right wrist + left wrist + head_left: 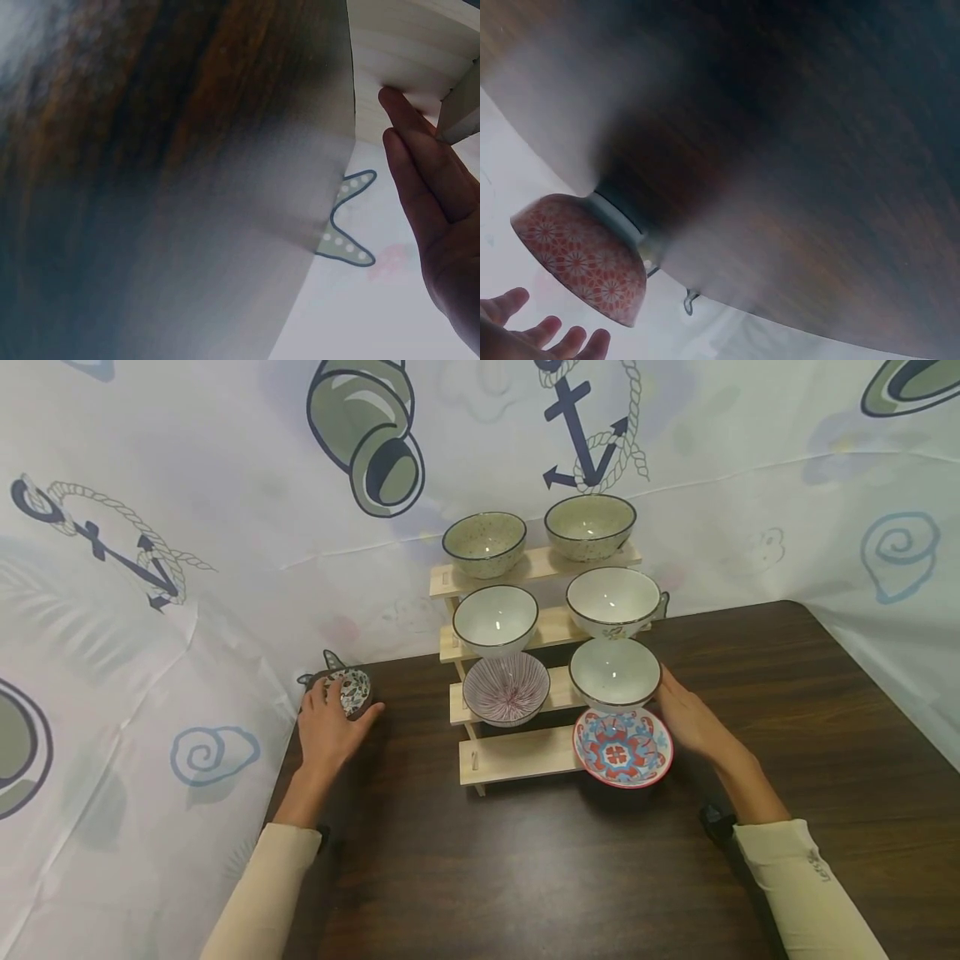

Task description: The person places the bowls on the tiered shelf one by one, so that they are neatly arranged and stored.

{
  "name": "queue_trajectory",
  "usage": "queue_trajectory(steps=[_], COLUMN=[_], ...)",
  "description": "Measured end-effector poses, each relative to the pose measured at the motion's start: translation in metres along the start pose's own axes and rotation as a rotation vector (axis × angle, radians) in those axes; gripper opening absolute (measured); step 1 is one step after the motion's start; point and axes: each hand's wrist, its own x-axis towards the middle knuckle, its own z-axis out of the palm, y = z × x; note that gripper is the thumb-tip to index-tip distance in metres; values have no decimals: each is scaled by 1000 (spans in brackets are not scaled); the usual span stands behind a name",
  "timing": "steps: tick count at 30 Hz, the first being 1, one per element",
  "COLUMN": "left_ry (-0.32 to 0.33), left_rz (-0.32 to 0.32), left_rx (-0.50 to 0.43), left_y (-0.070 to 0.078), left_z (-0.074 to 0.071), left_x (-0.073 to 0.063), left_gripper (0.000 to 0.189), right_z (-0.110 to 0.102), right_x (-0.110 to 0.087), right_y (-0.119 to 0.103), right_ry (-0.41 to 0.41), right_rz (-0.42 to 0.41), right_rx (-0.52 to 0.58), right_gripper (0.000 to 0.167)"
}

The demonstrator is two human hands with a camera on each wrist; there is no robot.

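On the left, my left hand reaches with spread fingers over a small bowl with a dark-and-white patterned inside. The left wrist view shows a bowl with a red, flower-patterned outside, and a gap between it and my left fingertips. My right hand is at the right side of a stepped wooden rack, by a white bowl and a red-and-blue patterned bowl. Seen from the right wrist, its fingers are straight, close against the pale wood.
Higher on the rack stand two speckled green bowls and two white bowls. A purple-striped bowl sits lower left. The dark wooden table meets a printed cloth behind and at the sides.
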Motion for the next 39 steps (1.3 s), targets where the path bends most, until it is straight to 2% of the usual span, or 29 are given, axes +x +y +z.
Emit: queue_trajectory(steps=[9, 21, 27, 31, 39], left_ry=[-21, -146, -211, -239, -218], left_rz=[-37, -154, -222, -235, -254], left_rx=[-12, 7, 5, -15, -83], left_y=[-3, -15, -18, -19, -22], left_z=[0, 4, 7, 9, 11], left_x=[12, 32, 34, 34, 34], left_gripper=[95, 113, 120, 121, 112], right_z=[-2, -1, -1, -1, 0], right_x=[1, 1, 1, 0, -2], right_y=[0, 1, 1, 1, 1], right_ry=[4, -3, 4, 6, 11], right_rz=[-6, -8, -8, -8, -25], right_rx=[-8, 7, 6, 2, 1], right_gripper=[71, 70, 71, 71, 68])
